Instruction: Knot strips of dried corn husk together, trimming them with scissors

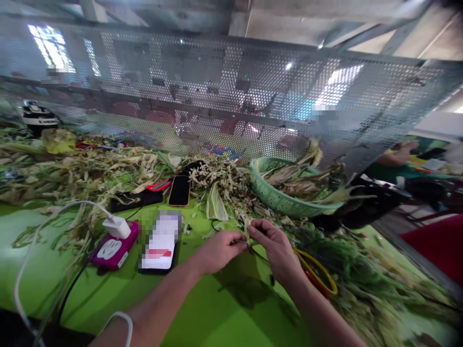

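Note:
Over the green table (213,308), my left hand (219,250) and my right hand (275,246) meet, thumbs and fingers pinched together. Between the fingertips is a small pale strip of dried husk (247,230), partly covered by the fingers; both hands grip it. Just beyond the hands lies a wider pale green husk piece (216,205), beside a heap of short curled plant bits (220,176). A thin dark wire passes close to my fingers. Yellow cord loops (321,273) rest by my right wrist.
A green plastic basket (289,205) holds dry husks. Left of my hands are a lit phone (162,241), a dark phone (180,191) and a magenta power strip (115,250) with a charger and white cable. Behind stands a perforated metal screen (202,86). At right, a red chair (439,241).

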`<move>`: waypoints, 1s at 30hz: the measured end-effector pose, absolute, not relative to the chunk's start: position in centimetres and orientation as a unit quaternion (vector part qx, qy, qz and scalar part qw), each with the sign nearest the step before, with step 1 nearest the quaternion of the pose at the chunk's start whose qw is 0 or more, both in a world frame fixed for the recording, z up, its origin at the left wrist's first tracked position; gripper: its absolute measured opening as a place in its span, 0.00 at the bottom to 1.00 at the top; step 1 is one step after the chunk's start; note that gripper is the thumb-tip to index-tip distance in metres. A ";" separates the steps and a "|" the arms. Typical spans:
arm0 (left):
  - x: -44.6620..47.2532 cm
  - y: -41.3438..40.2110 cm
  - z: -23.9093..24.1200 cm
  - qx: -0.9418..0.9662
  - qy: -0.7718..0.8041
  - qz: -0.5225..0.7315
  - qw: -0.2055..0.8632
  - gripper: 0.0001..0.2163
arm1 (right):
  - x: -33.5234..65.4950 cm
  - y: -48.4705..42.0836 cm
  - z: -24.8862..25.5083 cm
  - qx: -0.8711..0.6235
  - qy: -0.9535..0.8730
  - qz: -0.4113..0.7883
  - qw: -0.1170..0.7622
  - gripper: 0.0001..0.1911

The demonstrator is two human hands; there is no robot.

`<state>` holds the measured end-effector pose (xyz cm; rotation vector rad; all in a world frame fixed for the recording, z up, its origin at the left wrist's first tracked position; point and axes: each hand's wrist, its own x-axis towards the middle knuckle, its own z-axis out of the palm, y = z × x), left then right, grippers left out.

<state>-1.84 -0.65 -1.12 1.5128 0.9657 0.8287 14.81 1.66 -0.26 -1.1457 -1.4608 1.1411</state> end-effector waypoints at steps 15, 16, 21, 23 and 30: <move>-1.9 -1.0 -0.6 0.475 0.350 0.447 0.672 0.18 | 14.9 1.4 0.1 -0.450 -0.611 0.463 0.458 0.15; -1.8 -1.0 -0.5 0.473 0.351 0.446 0.674 0.18 | 14.8 1.3 0.1 -0.446 -0.613 0.464 0.458 0.15; -1.6 -0.9 -0.4 0.476 0.355 0.458 0.661 0.17 | 14.5 1.1 0.4 -0.443 -0.609 0.470 0.461 0.14; -1.5 -0.9 -0.4 0.487 0.355 0.459 0.653 0.17 | 14.4 1.0 0.3 -0.444 -0.602 0.471 0.467 0.15; -1.7 -0.7 -0.9 0.451 0.358 0.465 0.672 0.18 | 14.5 1.3 0.2 -0.466 -0.591 0.451 0.479 0.17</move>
